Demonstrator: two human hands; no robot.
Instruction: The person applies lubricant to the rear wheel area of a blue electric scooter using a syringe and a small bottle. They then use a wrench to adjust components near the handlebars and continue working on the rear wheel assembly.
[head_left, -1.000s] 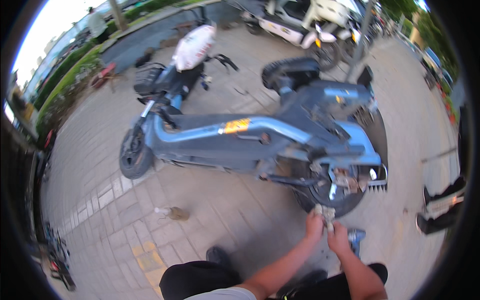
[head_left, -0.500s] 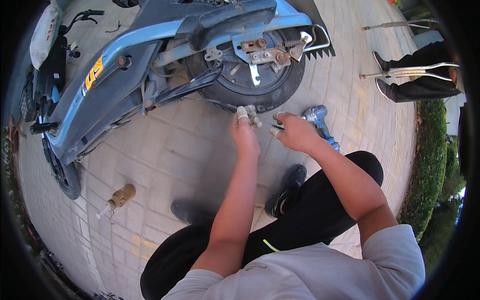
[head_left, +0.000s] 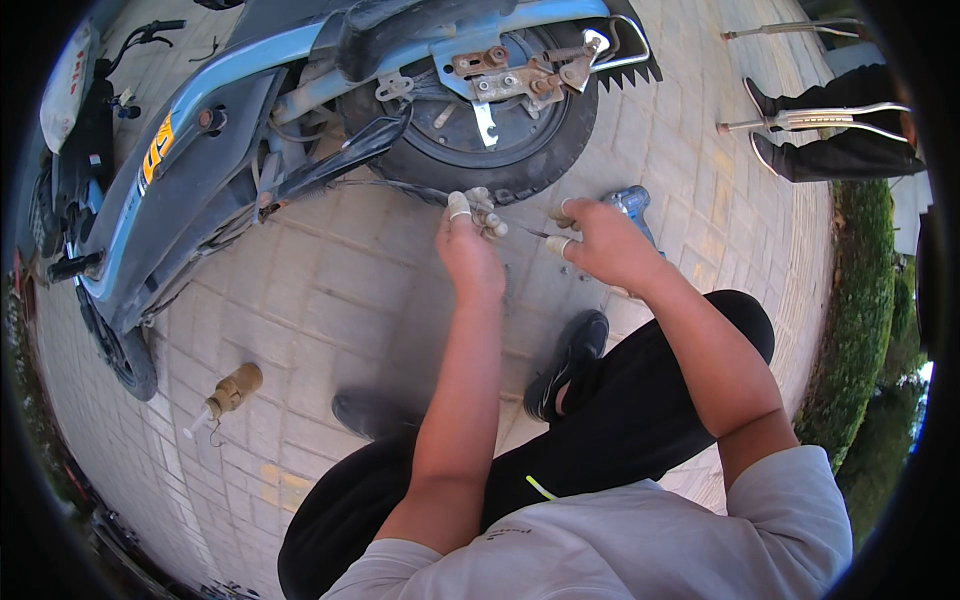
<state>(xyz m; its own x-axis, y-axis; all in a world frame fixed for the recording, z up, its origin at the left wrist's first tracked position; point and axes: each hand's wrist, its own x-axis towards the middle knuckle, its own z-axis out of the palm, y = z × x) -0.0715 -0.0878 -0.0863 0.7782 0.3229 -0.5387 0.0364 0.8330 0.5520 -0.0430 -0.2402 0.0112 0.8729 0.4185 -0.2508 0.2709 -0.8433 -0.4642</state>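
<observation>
My left hand [head_left: 472,245] is curled just below the rear tyre [head_left: 545,180] of a blue and black electric scooter [head_left: 215,160]. Pale covers wrap its fingertips, and whatever they close on is too small to make out. A thin dark cable [head_left: 395,186] runs from the scooter towards these fingers. Across a small gap, my right hand [head_left: 615,245], its fingertips covered likewise, pinches a thin dark rod-like piece [head_left: 536,232] that points at the left hand. Right behind the right hand a blue cordless power tool [head_left: 632,205] lies on the paving, partly hidden.
A brown bottle [head_left: 236,388] with a pale nozzle lies on the paving at left. My black shoes [head_left: 568,365] are below my hands. At the far right stands a person in black trousers [head_left: 845,120] with metal crutches [head_left: 820,118]. Another two-wheeler [head_left: 95,140] is at upper left.
My hands have drawn slightly apart, and the thin piece between them shows more. The scooter sits further left and higher in the view, as the head has turned a little.
</observation>
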